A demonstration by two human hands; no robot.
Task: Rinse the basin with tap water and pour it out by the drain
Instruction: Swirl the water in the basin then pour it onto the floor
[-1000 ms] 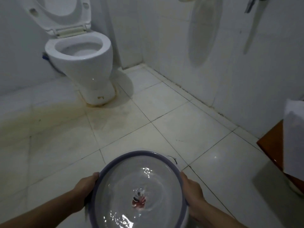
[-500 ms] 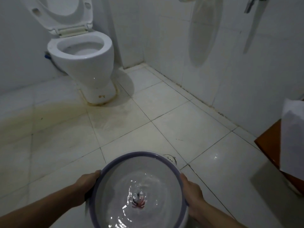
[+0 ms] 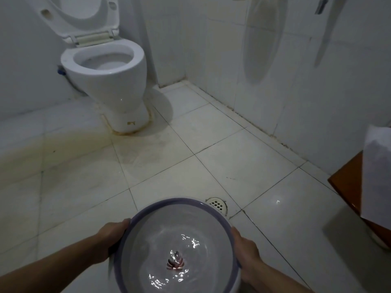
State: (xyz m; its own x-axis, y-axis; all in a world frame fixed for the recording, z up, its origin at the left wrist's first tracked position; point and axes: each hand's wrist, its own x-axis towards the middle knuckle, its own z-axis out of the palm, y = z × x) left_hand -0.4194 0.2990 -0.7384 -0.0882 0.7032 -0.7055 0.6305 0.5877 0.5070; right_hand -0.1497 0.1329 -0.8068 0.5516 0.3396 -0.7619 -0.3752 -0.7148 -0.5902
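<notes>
A round white basin with a purple rim (image 3: 148, 210) hangs level above the floor at the bottom of the head view. Rippling water fills its bottom over a small red mark. My left hand (image 3: 112, 237) grips the rim on the left side, and my right hand (image 3: 246, 250) grips it on the right. A square metal floor drain (image 3: 216, 204) shows just beyond the basin's far right edge, partly covered by the rim.
A white toilet (image 3: 105, 70) with its lid up stands at the back left on stained tiles. Tiled walls (image 3: 275, 81) run along the right. An orange-brown wooden piece (image 3: 347, 187) with white paper on it juts in at the right edge.
The view has shifted so the toilet and floor slid right and down. The floor drain, hidden a second ago, has come out from behind the basin's far rim. Both hands keep their hold.
</notes>
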